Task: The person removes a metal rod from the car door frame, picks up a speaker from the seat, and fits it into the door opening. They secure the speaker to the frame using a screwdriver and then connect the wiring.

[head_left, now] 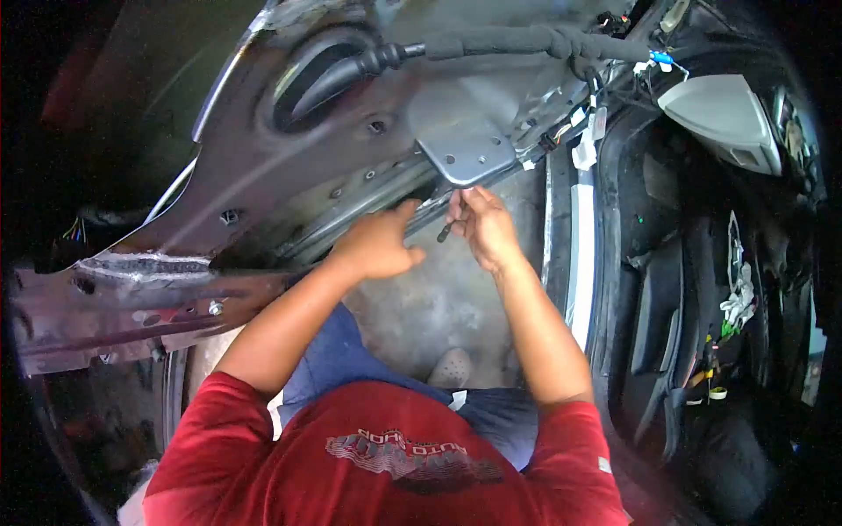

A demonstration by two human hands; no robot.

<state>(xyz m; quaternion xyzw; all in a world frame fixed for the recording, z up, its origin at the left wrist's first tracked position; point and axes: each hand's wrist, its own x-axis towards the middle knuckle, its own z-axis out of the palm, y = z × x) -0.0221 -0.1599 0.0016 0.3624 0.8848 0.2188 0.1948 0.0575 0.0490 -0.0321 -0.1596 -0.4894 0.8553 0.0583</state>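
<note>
A smooth gray rounded plate [465, 161] is resting against a stripped dark-metal car door [241, 167] (fastening unclear). Just below the plate, the right hand's [485, 230] closed fingers are pinching a slim dark rod [445, 233]; the left hand's [373, 245] parted, seemingly empty fingers are reaching nearby.

A grey floor [447, 307] is seen between the dark panel [228, 175] on the left and the pale sill strip [581, 254] on the right. Its surface is mottled and smudged, with lighter, cloudy patches spread over the middle. Toward the far side, it is narrowed to a strip beside the sill. A pale clog [451, 368] dotted with small holes is rested directly on it at the near side, its rear part hidden by blue clothing [329, 355], by which the near floor is also covered.
</note>
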